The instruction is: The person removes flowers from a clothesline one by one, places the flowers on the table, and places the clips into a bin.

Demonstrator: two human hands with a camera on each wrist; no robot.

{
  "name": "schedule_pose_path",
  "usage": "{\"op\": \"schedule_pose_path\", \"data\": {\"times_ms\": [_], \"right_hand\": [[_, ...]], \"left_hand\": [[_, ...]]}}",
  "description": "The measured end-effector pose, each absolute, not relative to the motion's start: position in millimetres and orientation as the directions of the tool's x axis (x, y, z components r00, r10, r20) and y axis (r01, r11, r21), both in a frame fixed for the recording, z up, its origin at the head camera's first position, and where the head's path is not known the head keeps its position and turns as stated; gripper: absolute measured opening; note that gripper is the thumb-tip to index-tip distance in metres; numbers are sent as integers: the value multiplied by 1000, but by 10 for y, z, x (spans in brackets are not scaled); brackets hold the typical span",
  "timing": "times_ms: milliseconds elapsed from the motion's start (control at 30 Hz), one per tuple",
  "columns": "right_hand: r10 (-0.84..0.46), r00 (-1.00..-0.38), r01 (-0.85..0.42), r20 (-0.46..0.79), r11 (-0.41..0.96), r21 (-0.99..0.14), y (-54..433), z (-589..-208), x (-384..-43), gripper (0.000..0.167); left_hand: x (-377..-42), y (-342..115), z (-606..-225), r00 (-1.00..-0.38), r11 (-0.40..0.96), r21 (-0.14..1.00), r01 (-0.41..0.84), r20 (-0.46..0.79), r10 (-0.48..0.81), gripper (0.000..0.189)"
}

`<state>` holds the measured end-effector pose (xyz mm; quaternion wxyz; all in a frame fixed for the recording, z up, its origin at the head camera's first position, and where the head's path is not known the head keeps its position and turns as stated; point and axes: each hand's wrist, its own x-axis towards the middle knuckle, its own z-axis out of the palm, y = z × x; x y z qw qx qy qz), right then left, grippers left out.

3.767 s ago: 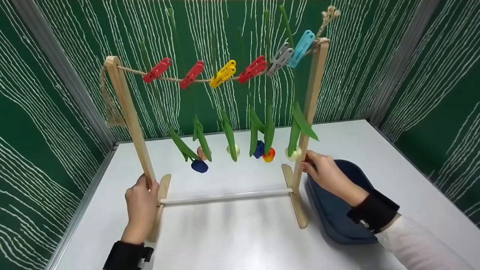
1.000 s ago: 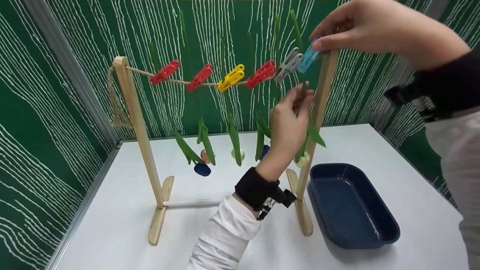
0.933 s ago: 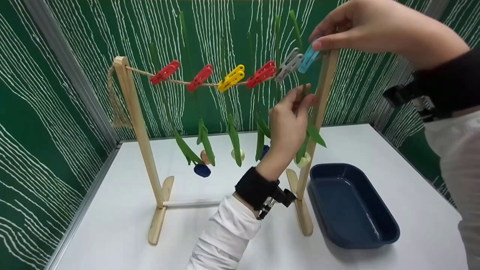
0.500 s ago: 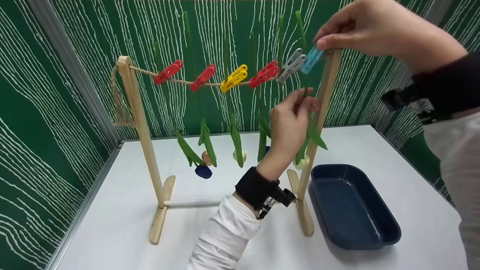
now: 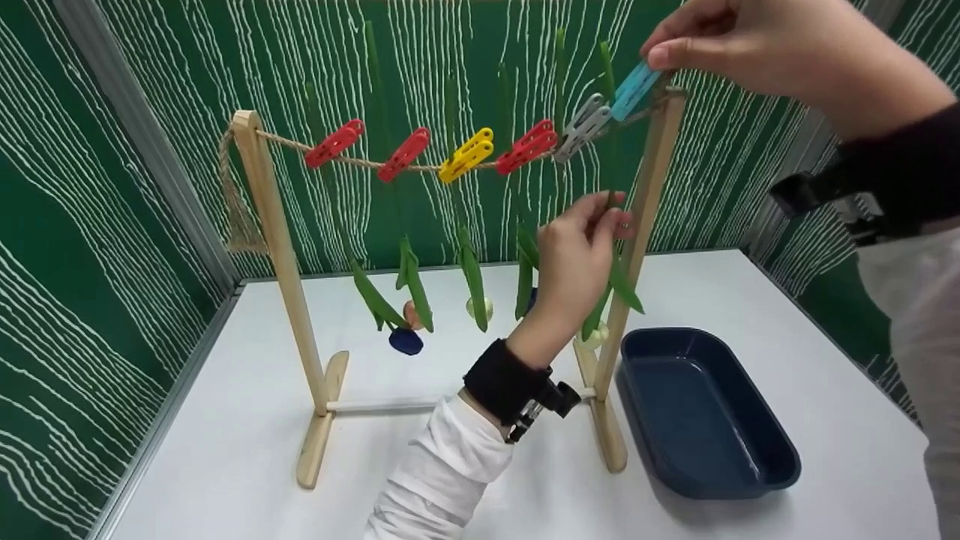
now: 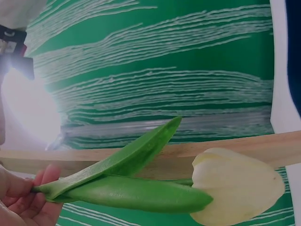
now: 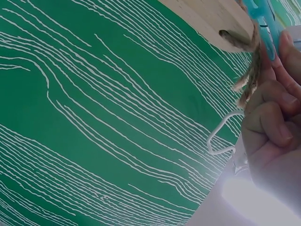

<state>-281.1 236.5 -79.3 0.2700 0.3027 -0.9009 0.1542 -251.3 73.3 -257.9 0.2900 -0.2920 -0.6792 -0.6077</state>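
My right hand (image 5: 780,64) pinches the handles of a light blue clothespin (image 5: 635,91), whose nose stands at the rope beside the right post. Below it, my left hand (image 5: 574,259) pinches the green stem of an artificial tulip hanging head down. That tulip's pale cream bloom (image 6: 237,186) and long leaves (image 6: 136,193) fill the left wrist view. In the right wrist view the clothespin (image 7: 265,28) shows partly, at the upper edge beside the knotted rope end (image 7: 251,77). The stem's top (image 5: 607,64) rises just left of the clothespin.
A wooden stand with a left post (image 5: 274,240) and right post (image 5: 649,195) carries the rope (image 5: 364,163). Red, yellow and grey clothespins (image 5: 583,129) hold several more tulips, including a dark blue one (image 5: 406,341). A navy basin (image 5: 709,412) stands right on the white table (image 5: 225,420).
Both hands left the stand's posts for the blue clothespin and the stem. In the last half second the clothespin has risen slightly and the tulip has slid down with my left hand.
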Motion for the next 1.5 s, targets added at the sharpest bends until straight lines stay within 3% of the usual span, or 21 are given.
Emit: {"op": "schedule_pose_path", "data": {"times_ms": [133, 300, 667, 1000, 1133, 1333, 1500], "right_hand": [[-462, -632, -652, 622, 751, -104, 2466, -779, -2830, 23], [-440, -630, -656, 640, 743, -135, 2599, -779, -2816, 22], [-454, -716, -671, 530, 658, -343, 2843, -783, -2772, 25], [-347, -715, -677, 607, 562, -476, 2898, -924, -2644, 29], [-314, -698, -682, 644, 564, -465, 2896, -962, -2560, 28], [-278, -615, -704, 737, 614, -356, 2935, -1082, -2377, 23], [-214, -650, -671, 729, 611, -419, 3021, -1274, -2268, 25]], "left_hand": [[-2453, 698, -2597, -668, 104, 660, 744, 739, 87, 16], [-2365, 637, -2599, -687, 127, 675, 727, 712, 145, 17], [-2156, 403, -2547, -670, 240, 626, 742, 698, 253, 24], [-2046, 171, -2505, -650, 305, 576, 759, 699, 297, 23], [-1999, 77, -2516, -647, 314, 567, 762, 686, 332, 23], [-1933, -88, -2563, -638, 377, 518, 768, 669, 381, 21], [-1928, -234, -2646, -631, 428, 470, 771, 656, 415, 16]]}}
